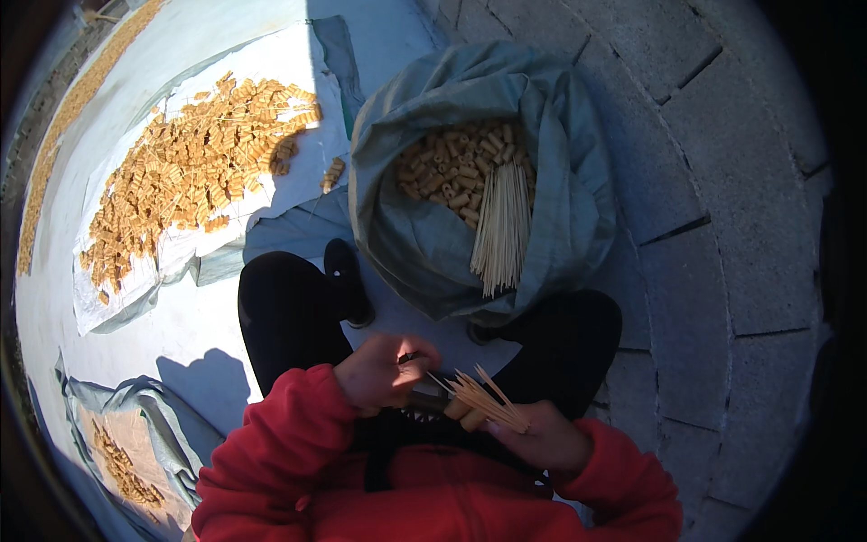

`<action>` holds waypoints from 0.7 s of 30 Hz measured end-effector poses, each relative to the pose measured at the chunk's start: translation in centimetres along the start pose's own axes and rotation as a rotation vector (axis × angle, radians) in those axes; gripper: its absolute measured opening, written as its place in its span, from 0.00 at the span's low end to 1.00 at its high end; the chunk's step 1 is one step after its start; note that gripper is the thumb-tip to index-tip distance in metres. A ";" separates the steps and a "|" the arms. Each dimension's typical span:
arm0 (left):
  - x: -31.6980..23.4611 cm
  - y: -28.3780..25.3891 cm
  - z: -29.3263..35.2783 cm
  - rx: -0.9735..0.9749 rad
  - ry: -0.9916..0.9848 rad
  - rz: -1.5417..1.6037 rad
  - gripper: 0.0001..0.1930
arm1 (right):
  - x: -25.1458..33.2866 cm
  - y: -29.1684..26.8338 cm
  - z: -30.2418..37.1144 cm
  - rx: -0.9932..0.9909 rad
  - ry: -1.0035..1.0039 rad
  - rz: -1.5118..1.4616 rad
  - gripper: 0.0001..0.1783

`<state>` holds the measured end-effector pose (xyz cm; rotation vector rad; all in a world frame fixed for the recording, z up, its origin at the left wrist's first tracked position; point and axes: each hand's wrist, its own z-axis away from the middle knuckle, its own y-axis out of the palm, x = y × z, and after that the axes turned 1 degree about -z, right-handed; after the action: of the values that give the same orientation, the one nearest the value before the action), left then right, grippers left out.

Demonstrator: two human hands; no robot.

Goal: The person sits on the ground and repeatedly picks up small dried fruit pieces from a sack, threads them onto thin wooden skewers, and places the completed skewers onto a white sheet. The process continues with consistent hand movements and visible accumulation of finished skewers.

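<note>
Your right grip (548, 440) clasps a fan of thin sticks (488, 400), likely light, stiff and snappable; best held bunched, near one end. Your left grip (384, 371) curls toward nine o'clock, contents unclear. At twelve, a sack (578, 194) holds tan tubes (449, 169).

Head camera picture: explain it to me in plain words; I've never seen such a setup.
No machine here: a person in a red top works with bare hands. A wide fisheye camera on the head looks down, so straight edges bend. The right hand holds thin sticks, with tan tubes beside them. The left hand curls near the stick tips; whether it grips anything is unclear. In front, an open grey-green sack holds loose tubes and a bundle of pale sticks. To the left, tan pieces lie heaped on spread sheets.
</note>
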<state>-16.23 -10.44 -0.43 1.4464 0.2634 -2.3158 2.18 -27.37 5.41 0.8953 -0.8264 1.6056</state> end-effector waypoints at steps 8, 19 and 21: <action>-2.3 -1.2 0.5 -0.062 -0.265 0.533 0.18 | -1.2 -0.5 0.4 -0.181 0.332 -0.428 0.12; 1.3 1.7 -0.4 -0.061 -0.143 0.634 0.13 | -1.4 2.7 0.9 -0.265 0.250 -0.395 0.12; -0.5 1.9 0.0 -0.045 -0.211 0.478 0.14 | -1.1 2.4 0.5 -0.281 0.255 -0.412 0.11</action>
<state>-15.23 -12.06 0.09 1.0862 -0.0848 -2.0266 0.08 -28.76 4.52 0.5974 -0.6192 1.1777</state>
